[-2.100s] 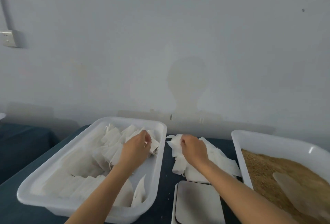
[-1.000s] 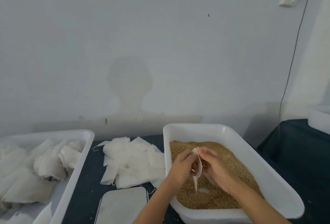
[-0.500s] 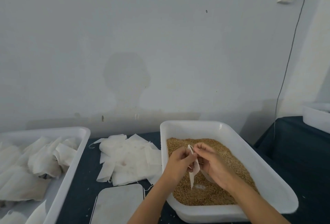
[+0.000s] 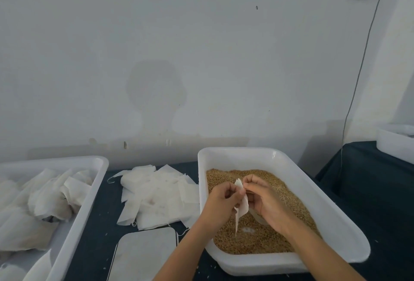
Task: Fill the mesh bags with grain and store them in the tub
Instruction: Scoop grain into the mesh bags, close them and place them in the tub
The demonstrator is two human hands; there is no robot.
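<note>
Over the grain tub at 5 o'clock, both hands pinch one empty mesh bag.
Left hand and right hand each grip the bag's top edge between thumb and fingers, its body hanging limp just above the brown grain that covers the tub's floor. At 8 o'clock a second white tub holds filled bags; the frame cuts off its left and near ends. Loose flat bags lie piled between the tubs at 7 o'clock, with a pale flat tray nearer, partly cut off. A translucent shape under the right hand is too hidden to identify.
</note>
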